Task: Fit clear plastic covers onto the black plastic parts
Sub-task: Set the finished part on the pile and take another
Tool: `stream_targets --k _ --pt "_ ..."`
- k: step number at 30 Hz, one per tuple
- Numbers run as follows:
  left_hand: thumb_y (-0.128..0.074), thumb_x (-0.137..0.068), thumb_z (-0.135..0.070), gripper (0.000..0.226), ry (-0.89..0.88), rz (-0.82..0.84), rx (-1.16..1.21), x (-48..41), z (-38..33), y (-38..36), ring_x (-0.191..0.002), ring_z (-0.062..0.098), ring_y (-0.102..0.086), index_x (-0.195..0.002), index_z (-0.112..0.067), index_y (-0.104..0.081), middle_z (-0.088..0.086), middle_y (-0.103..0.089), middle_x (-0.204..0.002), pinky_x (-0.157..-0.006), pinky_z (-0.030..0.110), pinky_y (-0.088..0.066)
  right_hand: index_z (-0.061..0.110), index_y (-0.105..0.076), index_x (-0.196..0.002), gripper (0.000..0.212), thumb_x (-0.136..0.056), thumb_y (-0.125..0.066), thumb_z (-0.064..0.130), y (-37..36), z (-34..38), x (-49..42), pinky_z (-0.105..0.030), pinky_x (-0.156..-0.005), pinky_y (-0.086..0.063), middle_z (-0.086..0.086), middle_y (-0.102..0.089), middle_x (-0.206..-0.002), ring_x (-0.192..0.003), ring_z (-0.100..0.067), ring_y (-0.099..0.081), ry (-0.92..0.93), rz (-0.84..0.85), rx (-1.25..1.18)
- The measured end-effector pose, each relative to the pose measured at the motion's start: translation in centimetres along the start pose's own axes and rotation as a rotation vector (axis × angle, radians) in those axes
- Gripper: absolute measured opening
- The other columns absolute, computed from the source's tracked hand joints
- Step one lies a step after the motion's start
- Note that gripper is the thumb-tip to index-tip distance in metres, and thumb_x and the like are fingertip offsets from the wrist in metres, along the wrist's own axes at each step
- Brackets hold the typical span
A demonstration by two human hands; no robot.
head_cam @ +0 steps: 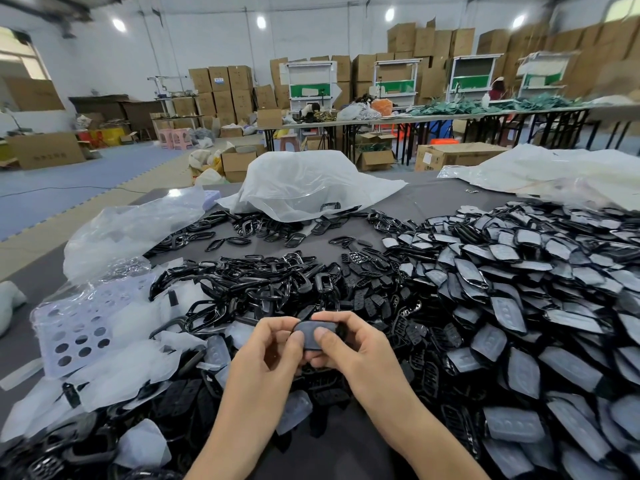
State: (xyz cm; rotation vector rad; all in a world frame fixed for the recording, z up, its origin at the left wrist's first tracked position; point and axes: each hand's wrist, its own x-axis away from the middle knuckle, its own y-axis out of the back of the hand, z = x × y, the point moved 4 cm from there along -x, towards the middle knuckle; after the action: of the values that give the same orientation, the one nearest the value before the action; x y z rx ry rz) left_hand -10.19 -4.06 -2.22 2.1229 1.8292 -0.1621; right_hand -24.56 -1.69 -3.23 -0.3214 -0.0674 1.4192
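While left hand (273, 346) and right hand (351, 344) pinch one black part (313, 336), seemingly covered

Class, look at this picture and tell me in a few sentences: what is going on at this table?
A person pinches one black part between the left hand and right hand, both thumbs pressing on its top, where a clear cover appears to sit. A big pile of covered parts lies to the right. Loose black frames lie ahead, and spare clear covers lie to the left.
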Motion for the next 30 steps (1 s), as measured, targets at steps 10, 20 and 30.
stream_targets --k 10,20,30 --pt "-0.059 -0.096 -0.017 0.024 -0.056 0.016 0.026 0.0 -0.2 0.2 -0.065 0.009 -0.063 -0.090 -0.039 -0.066 -0.003 -0.064 -0.069 -0.063 0.017 -0.051 0.003 -0.069 -0.106 0.019 -0.102 -0.051 0.006 -0.4 -0.3 -0.2 -0.026 -0.068 -0.056 -0.020 -0.072 -0.089 -0.071 -0.022 -0.067 -0.120 0.001 -0.250" --pt "-0.064 -0.092 -0.015 0.024 -0.095 0.078 0.056 0.4 -0.7 0.0 -0.063 0.005 -0.061 -0.093 -0.038 -0.072 -0.008 -0.064 -0.066 -0.064 0.019 -0.053 0.003 -0.067 -0.098 0.005 -0.093 -0.064 0.003 -0.4 -0.2 0.0 -0.026 -0.064 -0.055 -0.015 -0.069 -0.083 -0.067 -0.021 -0.065 -0.174 0.040 -0.276" --pt "-0.052 -0.097 -0.027 0.026 -0.375 0.113 -0.280 1.0 -2.1 -0.3 -0.087 0.004 -0.065 -0.115 -0.037 -0.067 -0.019 -0.064 -0.091 -0.075 0.008 -0.045 0.006 -0.063 -0.085 0.009 -0.081 -0.070 0.010 -0.1 0.2 0.0 -0.025 -0.060 -0.051 -0.011 -0.068 -0.074 -0.067 -0.020 -0.064 -0.122 0.054 -0.093"
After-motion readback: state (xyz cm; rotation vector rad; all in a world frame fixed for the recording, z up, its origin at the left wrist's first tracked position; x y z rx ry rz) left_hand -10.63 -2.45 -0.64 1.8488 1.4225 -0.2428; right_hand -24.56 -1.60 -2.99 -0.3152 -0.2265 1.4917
